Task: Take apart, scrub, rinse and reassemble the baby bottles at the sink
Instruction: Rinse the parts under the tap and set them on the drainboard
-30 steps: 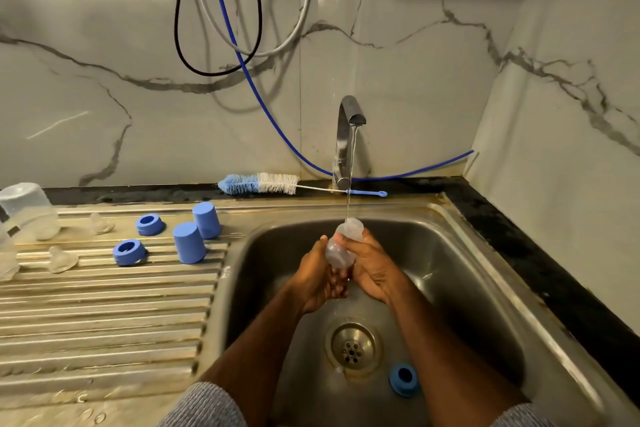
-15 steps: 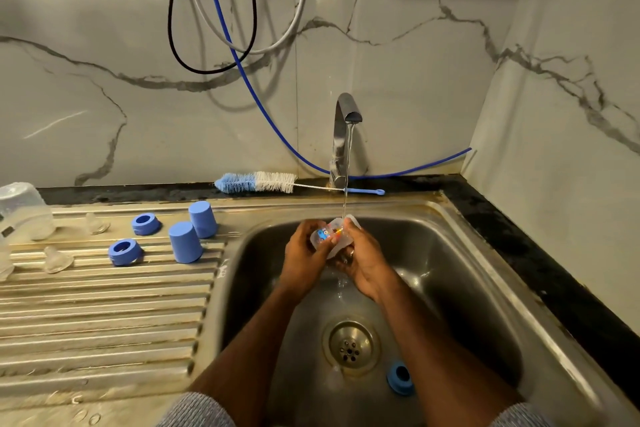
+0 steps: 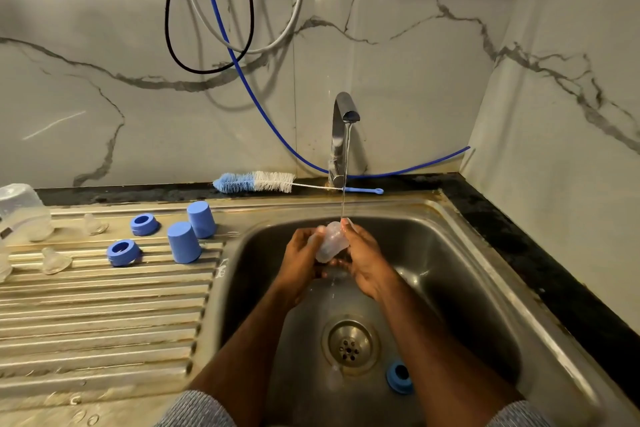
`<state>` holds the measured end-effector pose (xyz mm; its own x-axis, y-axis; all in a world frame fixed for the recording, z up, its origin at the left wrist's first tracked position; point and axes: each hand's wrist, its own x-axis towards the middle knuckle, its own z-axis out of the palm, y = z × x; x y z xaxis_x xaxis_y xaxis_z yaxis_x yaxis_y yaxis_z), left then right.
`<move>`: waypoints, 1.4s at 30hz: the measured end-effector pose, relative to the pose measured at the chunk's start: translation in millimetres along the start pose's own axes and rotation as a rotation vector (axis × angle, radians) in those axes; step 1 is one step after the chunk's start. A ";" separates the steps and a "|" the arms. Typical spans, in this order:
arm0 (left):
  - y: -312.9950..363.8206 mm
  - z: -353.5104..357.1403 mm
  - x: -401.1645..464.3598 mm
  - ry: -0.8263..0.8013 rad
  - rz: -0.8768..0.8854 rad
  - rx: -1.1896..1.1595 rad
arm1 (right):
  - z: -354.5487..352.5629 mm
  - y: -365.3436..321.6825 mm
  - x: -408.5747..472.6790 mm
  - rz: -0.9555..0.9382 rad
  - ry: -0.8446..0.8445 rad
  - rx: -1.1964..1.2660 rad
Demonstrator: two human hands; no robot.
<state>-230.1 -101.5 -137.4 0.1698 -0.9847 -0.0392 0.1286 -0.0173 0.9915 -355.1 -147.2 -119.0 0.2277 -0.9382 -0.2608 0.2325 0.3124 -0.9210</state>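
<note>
My left hand (image 3: 300,262) and my right hand (image 3: 363,258) both grip a small clear baby bottle (image 3: 330,241) over the steel sink (image 3: 460,274). Water from the tap (image 3: 343,135) runs onto the bottle's upper end. A blue screw ring (image 3: 400,377) and a clear teat (image 3: 334,377) lie on the sink floor near the drain (image 3: 349,345). On the drainboard (image 3: 104,315) stand two blue caps (image 3: 183,242), two blue rings (image 3: 123,252), two clear teats (image 3: 55,262) and an upturned clear bottle (image 3: 22,210).
A blue and white bottle brush (image 3: 263,182) lies on the dark ledge behind the sink. Black, white and blue hoses (image 3: 225,45) hang on the marble wall. A side wall closes in on the right.
The bottle has turned in my hands: half a second ago its coloured print faced up, now a plain clear side shows. Both hands stay under the running water.
</note>
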 end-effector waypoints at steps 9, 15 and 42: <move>18.8 4.9 -10.8 -0.109 -0.343 -0.164 | -4.0 -5.8 -3.3 -0.007 -0.056 0.073; 5.7 4.9 -4.3 -0.049 -0.125 0.006 | -1.7 -5.2 -2.9 -0.025 0.015 -0.005; 9.1 17.2 -7.5 -0.069 -0.050 -0.092 | -13.7 -2.7 7.4 0.103 0.264 0.004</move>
<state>-247.1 -97.2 -125.9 0.0941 -0.9926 -0.0767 0.2252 -0.0539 0.9728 -367.0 -157.0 -122.5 -0.0041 -0.9075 -0.4200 0.2244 0.4084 -0.8848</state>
